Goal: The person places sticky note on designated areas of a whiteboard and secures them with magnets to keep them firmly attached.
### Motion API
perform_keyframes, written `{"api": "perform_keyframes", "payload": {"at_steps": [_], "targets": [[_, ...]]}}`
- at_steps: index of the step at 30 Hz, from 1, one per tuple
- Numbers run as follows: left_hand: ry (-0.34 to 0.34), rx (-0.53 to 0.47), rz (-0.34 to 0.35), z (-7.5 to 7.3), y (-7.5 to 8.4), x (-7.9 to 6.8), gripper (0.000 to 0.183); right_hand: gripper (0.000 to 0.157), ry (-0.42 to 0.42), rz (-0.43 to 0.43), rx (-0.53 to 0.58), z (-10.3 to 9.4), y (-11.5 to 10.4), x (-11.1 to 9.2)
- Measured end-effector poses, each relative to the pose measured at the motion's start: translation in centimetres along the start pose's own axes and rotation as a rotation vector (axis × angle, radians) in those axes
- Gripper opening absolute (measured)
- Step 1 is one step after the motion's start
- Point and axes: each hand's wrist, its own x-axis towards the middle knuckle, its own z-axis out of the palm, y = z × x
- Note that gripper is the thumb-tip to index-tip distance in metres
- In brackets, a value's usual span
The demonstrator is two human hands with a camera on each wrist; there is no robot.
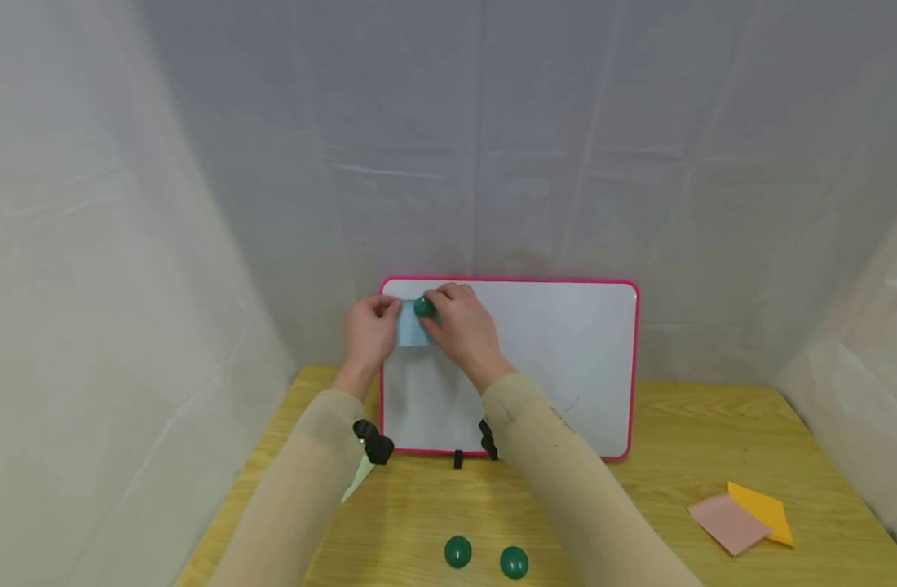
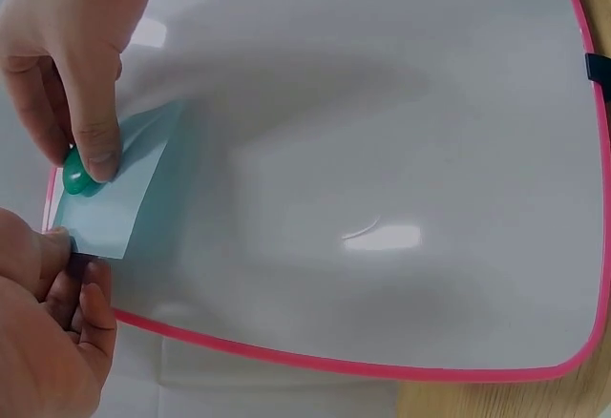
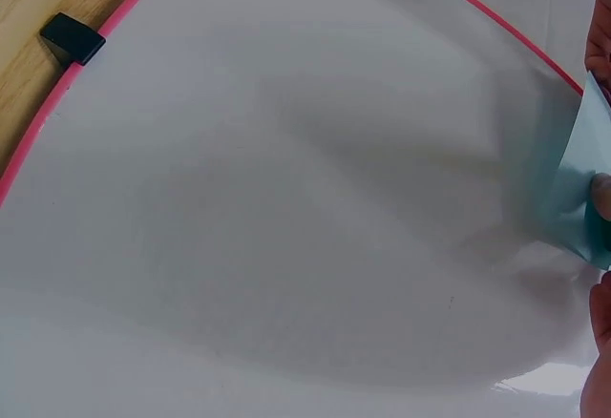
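Observation:
A light blue paper sheet (image 1: 412,330) lies against the upper left of a whiteboard (image 1: 536,367) with a pink frame. My left hand (image 1: 371,330) pinches the sheet's left edge between thumb and fingers. My right hand (image 1: 466,326) grips a round green magnet (image 1: 423,307) and holds it at the sheet's upper part. In the left wrist view the sheet (image 2: 119,203) stands partly off the board, its free edge casting a shadow. The right wrist view catches only part of the sheet (image 3: 582,184) at its right edge.
Two more green magnets (image 1: 458,552) lie on the wooden table (image 1: 683,424) near its front. A pink paper (image 1: 729,523) overlaps an orange paper (image 1: 767,514) at the right. Pale green paper (image 1: 359,477) shows beside the left sleeve. A black foot (image 1: 458,459) sits under the board.

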Motion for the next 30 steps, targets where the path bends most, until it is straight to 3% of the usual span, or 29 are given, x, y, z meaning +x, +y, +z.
{"api": "perform_keyframes", "payload": {"at_steps": [8,20,30], "targets": [[-0.021,-0.019,-0.037,-0.1,-0.05,-0.21,0.028,0.044,-0.012,0.018,-0.018,0.09,-0.25,-0.03],[0.0,0.016,0.005,0.29,-0.35,0.27,0.025,0.044,-0.007,0.015,-0.022,0.02,-0.22,-0.05],[-0.018,0.02,0.003,0.28,-0.3,0.25,0.026,0.042,0.005,0.017,-0.034,0.13,-0.28,0.07]]}}
